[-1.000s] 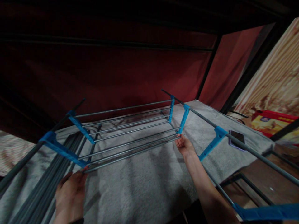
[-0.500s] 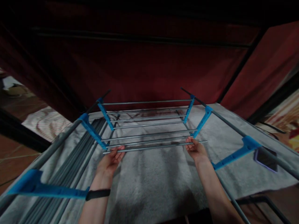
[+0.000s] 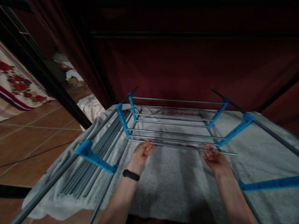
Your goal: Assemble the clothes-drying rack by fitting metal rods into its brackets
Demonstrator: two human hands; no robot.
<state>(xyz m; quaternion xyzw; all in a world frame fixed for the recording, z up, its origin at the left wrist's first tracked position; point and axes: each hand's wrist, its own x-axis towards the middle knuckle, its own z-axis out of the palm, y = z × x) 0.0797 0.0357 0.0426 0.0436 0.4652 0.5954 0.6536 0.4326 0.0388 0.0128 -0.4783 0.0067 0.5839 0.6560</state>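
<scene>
A rack frame of grey metal rods and blue plastic connectors (image 3: 123, 122) lies over a grey fleece blanket (image 3: 173, 183). My left hand (image 3: 142, 152), with a black wristband, grips the near end of a loose grey rod (image 3: 182, 146) close to the left connector. My right hand (image 3: 216, 158) holds the same rod nearer its right end, fingers curled under it. The rod runs across the frame in front of the other crossbars, level with the lowest ones.
A bundle of spare grey rods (image 3: 98, 155) lies on the blanket at the left. Long side poles (image 3: 58, 177) reach toward me on both sides. Dark red fabric walls (image 3: 182, 65) rise behind. Tiled floor (image 3: 30, 137) and a black cable lie at the left.
The view has swung left, bringing the tiled floor in and taking the phone on the blanket out. Both hands came off the frame's outer ends onto one loose rod and hold it at the front.
</scene>
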